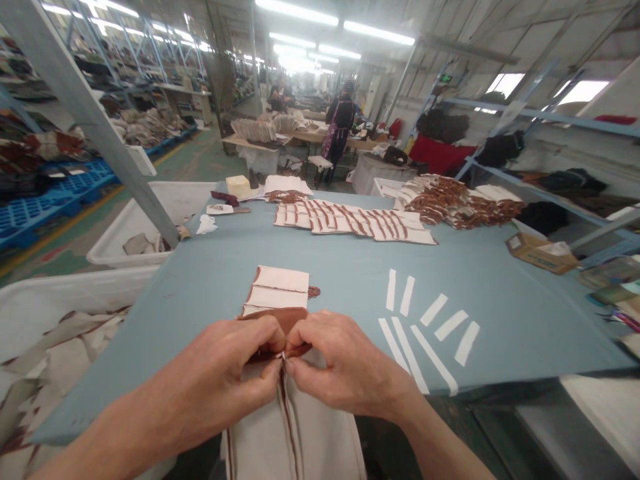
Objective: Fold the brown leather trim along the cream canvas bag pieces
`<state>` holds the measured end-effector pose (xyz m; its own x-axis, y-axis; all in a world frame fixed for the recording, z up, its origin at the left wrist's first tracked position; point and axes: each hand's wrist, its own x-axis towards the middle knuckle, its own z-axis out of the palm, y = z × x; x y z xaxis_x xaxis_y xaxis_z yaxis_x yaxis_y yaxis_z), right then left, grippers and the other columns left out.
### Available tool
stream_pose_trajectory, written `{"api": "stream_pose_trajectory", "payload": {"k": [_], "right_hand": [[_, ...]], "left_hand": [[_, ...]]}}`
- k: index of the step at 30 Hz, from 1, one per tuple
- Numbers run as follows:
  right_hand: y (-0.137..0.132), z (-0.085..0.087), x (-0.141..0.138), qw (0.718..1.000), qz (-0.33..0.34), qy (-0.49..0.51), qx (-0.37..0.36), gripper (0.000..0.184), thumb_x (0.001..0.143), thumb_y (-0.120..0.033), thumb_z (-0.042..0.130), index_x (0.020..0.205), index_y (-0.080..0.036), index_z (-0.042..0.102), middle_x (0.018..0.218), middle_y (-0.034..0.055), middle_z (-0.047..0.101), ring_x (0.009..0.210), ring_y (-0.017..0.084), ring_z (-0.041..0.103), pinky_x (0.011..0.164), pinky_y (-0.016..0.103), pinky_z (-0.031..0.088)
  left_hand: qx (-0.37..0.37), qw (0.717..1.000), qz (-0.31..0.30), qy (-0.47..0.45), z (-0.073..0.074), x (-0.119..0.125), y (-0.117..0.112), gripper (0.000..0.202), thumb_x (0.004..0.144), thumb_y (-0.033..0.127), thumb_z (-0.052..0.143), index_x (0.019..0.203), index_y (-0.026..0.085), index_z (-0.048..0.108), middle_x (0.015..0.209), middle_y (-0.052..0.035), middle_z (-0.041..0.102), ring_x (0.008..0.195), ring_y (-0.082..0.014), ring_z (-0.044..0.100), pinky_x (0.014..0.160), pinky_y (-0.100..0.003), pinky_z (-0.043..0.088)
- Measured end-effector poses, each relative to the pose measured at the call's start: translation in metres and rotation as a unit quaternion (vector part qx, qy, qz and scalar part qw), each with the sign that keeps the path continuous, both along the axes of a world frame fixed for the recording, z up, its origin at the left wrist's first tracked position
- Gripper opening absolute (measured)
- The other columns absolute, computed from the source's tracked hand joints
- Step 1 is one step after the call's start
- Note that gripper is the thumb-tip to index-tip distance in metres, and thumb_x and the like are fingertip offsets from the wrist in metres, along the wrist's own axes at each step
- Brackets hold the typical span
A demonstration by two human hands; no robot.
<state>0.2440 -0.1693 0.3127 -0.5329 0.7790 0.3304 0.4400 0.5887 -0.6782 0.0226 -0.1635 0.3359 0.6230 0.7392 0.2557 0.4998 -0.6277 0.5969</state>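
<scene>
My left hand [255,363] and my right hand [325,360] meet at the near edge of the table, both pinching a sewn leather piece [310,437]. Its pale side faces me, and a dark seam runs down its middle. A brown flap [287,319] of it folds up behind my fingers. Something small and white shows between my fingertips, too small to name. Just beyond, another pale panel [280,279] with brown edges lies flat. To the right of my hands several white strips [434,310] are laid out on the blue table [350,260].
Overlapping pale and brown pieces [355,221] lie across the table's far side, with a heaped pile [457,200] at right. A cardboard box [541,252] sits on the right edge. White bins [20,293] with scraps stand left, beside a metal post [100,127]. A person [343,120] stands farther back.
</scene>
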Motion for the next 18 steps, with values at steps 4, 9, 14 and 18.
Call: {"api": "stream_pose_trajectory", "payload": {"k": [4,9,14,18], "right_hand": [[0.000,-0.001,-0.002,1.000,-0.005,-0.015,0.002,0.013,0.085,-0.011,0.069,0.082,-0.022,0.062,0.084,0.0017,0.077,0.078,0.019,0.066,0.076,0.030,0.042],[0.000,0.004,-0.003,0.998,-0.007,-0.033,-0.049,0.013,0.082,-0.010,0.067,0.079,-0.022,0.061,0.088,0.0030,0.079,0.082,0.020,0.069,0.076,0.030,0.044],[-0.001,0.002,0.000,0.988,0.009,0.050,-0.148,0.009,0.080,-0.014,0.064,0.077,-0.022,0.062,0.080,-0.0020,0.072,0.076,0.016,0.065,0.073,0.026,0.046],[-0.001,-0.005,-0.001,0.967,0.000,0.105,-0.231,0.005,0.077,-0.017,0.065,0.077,-0.021,0.063,0.074,-0.0041,0.065,0.073,0.014,0.059,0.070,0.024,0.047]], "left_hand": [[0.020,1.000,-0.018,0.011,0.004,0.005,0.001,0.022,0.080,0.008,0.045,0.085,0.024,0.060,0.070,0.0065,0.068,0.056,-0.0106,0.057,0.056,-0.023,0.037],[0.040,0.998,-0.050,0.027,0.004,0.007,0.001,0.030,0.079,0.002,0.044,0.090,0.026,0.058,0.072,0.0067,0.066,0.055,-0.0119,0.056,0.056,-0.025,0.035],[0.115,0.989,-0.089,0.033,-0.006,-0.004,-0.003,0.025,0.095,0.002,0.046,0.087,0.026,0.046,0.070,0.0067,0.058,0.054,-0.0124,0.051,0.053,-0.026,0.035],[0.178,0.977,-0.106,0.045,-0.016,-0.012,-0.006,0.028,0.103,0.001,0.042,0.092,0.025,0.051,0.078,0.0033,0.064,0.064,-0.0153,0.060,0.060,-0.026,0.042]]}}
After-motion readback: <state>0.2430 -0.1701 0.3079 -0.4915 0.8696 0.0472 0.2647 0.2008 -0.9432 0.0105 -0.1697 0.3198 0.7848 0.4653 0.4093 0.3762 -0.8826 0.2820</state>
